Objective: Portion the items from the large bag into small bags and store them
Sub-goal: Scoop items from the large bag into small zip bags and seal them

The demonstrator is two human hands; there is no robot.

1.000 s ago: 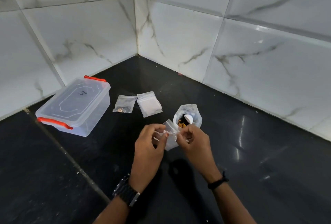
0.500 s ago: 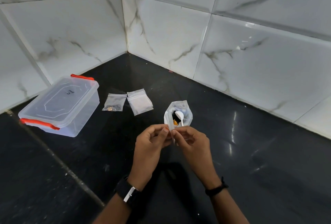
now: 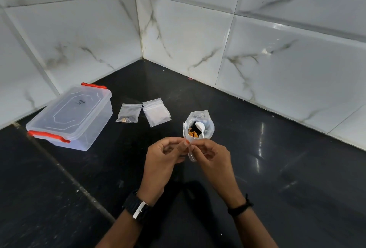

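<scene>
Black polished counter (image 3: 277, 168), set into a corner of white marble-patterned wall tiles (image 3: 277, 59).

Small clear bag (image 3: 191, 153) held above the counter between both hands, edge-on to the camera; whether it has anything in it cannot be told. Left hand (image 3: 164, 158): thumb and forefinger pinch the bag's top edge, remaining fingers curled. Right hand (image 3: 213, 156): fingertips pinch the same top edge from the other side, the two sets of fingertips almost touching. Black watch (image 3: 138, 207) on the left wrist, dark band (image 3: 239, 207) on the right wrist.

Just beyond the fingertips: large bag (image 3: 199, 124) standing upright on the counter, mouth open, with orange and dark pieces inside. White plastic spoon (image 3: 200, 127) sticks up out of it, bowl uppermost.

Further out, beyond the left hand: empty-looking small zip bag (image 3: 156, 111) lying flat. Touching its left edge, another small bag (image 3: 129, 113), flat, with a few small pieces in its lower corner.

Far to the left of the left hand: clear plastic storage box (image 3: 71, 118), lid on, with orange-red clasps at its two ends, sitting near the left wall.
</scene>
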